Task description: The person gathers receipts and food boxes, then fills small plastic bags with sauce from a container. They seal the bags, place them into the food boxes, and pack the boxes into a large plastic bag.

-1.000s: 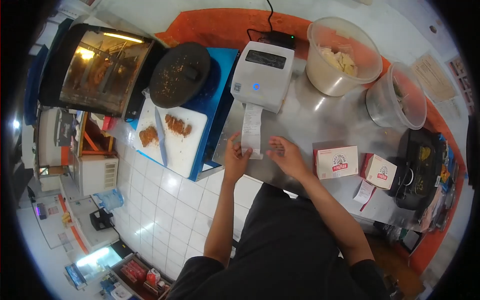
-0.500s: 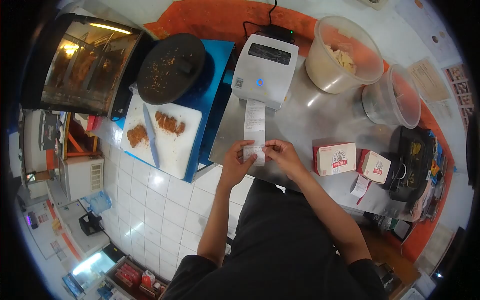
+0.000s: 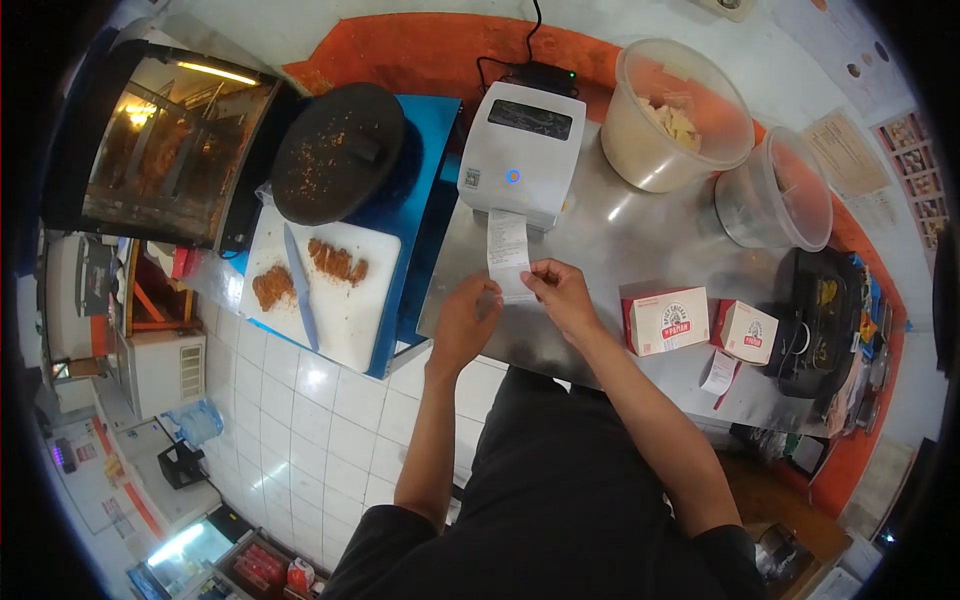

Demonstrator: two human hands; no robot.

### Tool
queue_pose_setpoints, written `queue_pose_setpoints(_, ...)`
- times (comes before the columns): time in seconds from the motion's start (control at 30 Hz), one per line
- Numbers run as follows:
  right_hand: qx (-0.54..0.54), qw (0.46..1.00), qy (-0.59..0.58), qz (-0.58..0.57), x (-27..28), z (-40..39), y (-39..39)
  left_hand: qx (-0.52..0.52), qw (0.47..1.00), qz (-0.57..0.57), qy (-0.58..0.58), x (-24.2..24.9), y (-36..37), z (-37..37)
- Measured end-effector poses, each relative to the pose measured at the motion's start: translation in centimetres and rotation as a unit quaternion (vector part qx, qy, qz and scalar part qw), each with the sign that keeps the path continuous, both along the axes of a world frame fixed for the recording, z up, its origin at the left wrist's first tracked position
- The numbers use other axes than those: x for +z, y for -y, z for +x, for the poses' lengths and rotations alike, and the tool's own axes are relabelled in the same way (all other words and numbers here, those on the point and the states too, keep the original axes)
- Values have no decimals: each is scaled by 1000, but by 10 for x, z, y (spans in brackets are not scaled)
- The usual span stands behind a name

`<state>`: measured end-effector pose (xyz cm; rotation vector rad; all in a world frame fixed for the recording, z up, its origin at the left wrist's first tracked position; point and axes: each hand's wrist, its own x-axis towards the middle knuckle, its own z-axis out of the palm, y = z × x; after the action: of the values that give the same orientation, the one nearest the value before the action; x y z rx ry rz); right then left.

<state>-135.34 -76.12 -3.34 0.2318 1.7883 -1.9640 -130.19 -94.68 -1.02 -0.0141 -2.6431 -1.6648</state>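
A long printed paper receipt [image 3: 508, 245] hangs from the front slot of a white label printer [image 3: 522, 150], which shows a lit blue ring. My right hand [image 3: 563, 300] pinches the receipt's right edge near its lower end, thumb over the paper. At the lower left edge, my left hand [image 3: 465, 322] has its fingers curled against the paper, closed on it; its fingertips are partly hidden. Both hands are just above the front of the steel counter [image 3: 590, 240].
Two printed food boxes [image 3: 668, 320] stand right of my hands, beside a small paper slip [image 3: 718, 372]. Clear plastic tubs [image 3: 680, 110] sit behind. On the left, a white cutting board [image 3: 350, 320] holds a knife [image 3: 301, 285] and cut fried meat [image 3: 336, 261], near a black lid [image 3: 335, 150].
Both hands have shifted up along the receipt, and its visible hanging length is shorter. My left thumb no longer lies across the front of the paper. The view has tilted slightly.
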Motion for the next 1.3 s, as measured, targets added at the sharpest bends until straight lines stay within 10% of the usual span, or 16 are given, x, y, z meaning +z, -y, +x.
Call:
queue_pose_setpoints(0.2, 6, 999, -31, 8, -6, 5, 2, 21, 979, -111, -171, 15, -11, -24)
queue_pose_setpoints(0.8, 71, 971, -182, 136, -7, 4, -3, -44, 998, 40, -33, -2, -4, -49)
queue_pose_setpoints(1.0, 60, 980, -112, 150, -13, 14, -2, 189, 973, 76, -108, -33, -14, -40)
queue_pose_setpoints(1.13, -26, 946, -246, 211, -31, 32, -17, 270, 922, -129, -246, -1, -15, -23)
queue_pose_setpoints(1.3, -9, 993, 84, -87, 38, 45, -80, 82, 924, -194, -320, 35, -60, -12)
